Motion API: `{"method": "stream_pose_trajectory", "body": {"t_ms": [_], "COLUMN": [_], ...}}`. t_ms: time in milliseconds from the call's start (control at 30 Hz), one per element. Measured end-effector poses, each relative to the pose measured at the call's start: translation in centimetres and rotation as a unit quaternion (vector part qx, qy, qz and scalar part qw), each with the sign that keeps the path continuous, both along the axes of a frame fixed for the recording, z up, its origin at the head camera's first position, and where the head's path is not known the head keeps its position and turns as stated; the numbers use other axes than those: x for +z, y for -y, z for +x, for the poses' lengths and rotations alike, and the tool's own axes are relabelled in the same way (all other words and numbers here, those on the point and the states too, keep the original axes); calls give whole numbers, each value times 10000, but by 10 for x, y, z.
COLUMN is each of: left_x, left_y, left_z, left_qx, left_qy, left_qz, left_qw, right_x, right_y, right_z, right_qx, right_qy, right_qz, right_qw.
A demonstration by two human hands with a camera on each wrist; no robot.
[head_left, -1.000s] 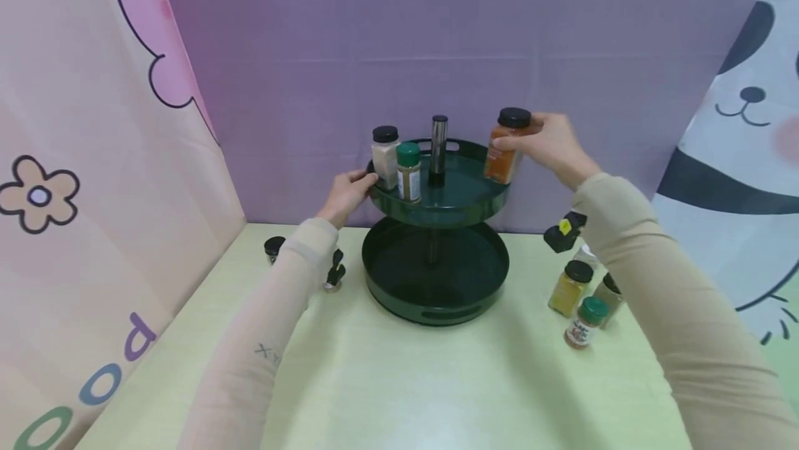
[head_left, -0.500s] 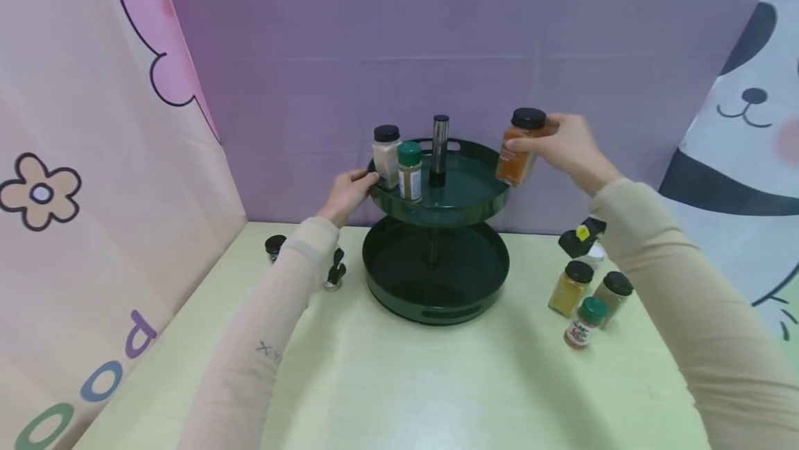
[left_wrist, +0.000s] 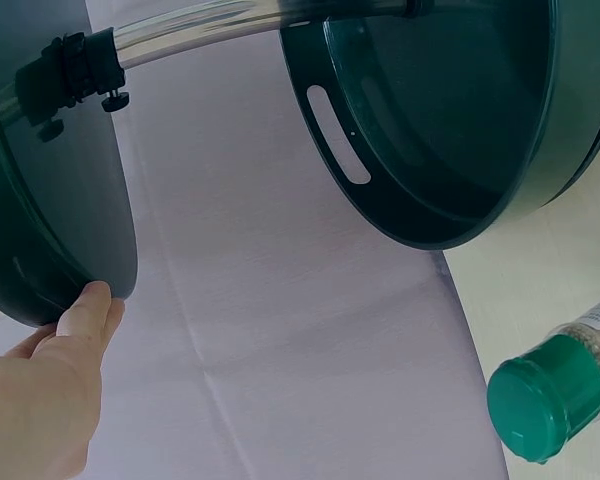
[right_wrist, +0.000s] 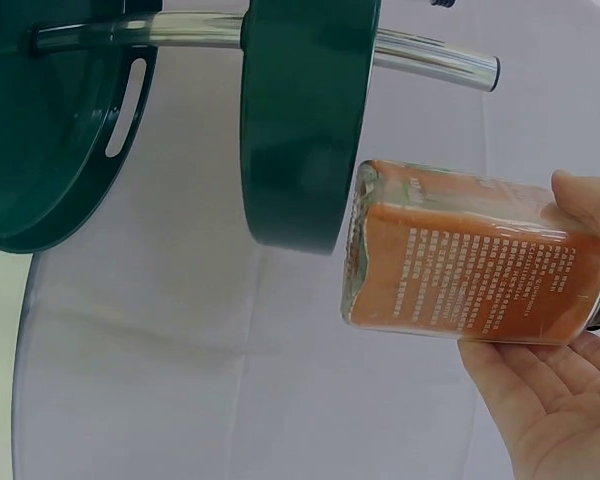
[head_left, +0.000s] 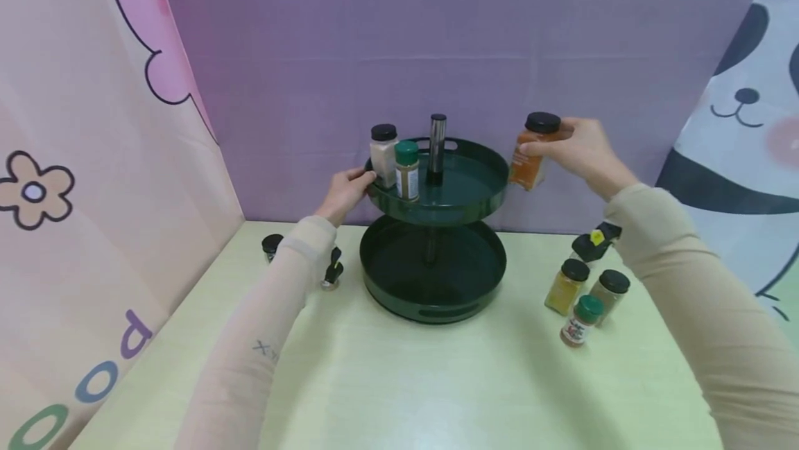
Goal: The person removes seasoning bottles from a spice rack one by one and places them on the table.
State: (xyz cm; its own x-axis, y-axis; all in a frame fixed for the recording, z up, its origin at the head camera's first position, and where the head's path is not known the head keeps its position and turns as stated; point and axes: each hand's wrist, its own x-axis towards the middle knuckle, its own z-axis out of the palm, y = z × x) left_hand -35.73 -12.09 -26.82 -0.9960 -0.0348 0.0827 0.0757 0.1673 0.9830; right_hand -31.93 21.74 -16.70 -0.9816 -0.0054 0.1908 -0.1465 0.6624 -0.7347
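A dark green two-tier round rack [head_left: 437,214] stands at the back of the table, a metal post through its middle. My left hand [head_left: 345,193] grips the left rim of its upper tray; in the left wrist view the fingers [left_wrist: 85,315] reach under that tray. On the upper tray, beside this hand, are a black-capped jar of pale powder [head_left: 383,157] and a green-capped spice jar [head_left: 407,171]. My right hand [head_left: 583,152] holds an orange spice jar [right_wrist: 470,255] with a black cap, slightly tilted, in the air just right of the upper tray.
Right of the rack stand a yellow spice jar [head_left: 566,288], a brownish jar [head_left: 610,290] and a green-capped jar [head_left: 577,322]. Behind my left forearm shows a black-capped jar [head_left: 271,245]. In the left wrist view a green-capped jar [left_wrist: 550,395] stands by the lower tray.
My right hand has moved to the right with the orange spice jar, from over the upper tray's right edge to beyond it. The left hand keeps its hold on the rim.
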Motion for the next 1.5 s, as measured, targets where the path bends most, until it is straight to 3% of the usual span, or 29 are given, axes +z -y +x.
{"method": "stream_pose_trajectory", "body": {"t_ms": [333,667,900,1500], "left_x": [3,1,1,0], "left_y": [0,1,1,1], "left_z": [0,0,1,2], "left_qx": [5,8,23,-22], "left_qy": [53,51,23,7], "left_qz": [-22,-39,-8,-20], "left_qw": [10000,10000,10000,10000], "right_x": [-7,-8,-12,-23], "right_y": [-17,-31,-42,-73], "right_z": [3,11,16,27], "right_qx": [-78,-164,-233,-319], "right_qy": [-59,172,23,195], "right_qz": [174,199,401,906], "right_qw": [9998,9995,9989,9952]}}
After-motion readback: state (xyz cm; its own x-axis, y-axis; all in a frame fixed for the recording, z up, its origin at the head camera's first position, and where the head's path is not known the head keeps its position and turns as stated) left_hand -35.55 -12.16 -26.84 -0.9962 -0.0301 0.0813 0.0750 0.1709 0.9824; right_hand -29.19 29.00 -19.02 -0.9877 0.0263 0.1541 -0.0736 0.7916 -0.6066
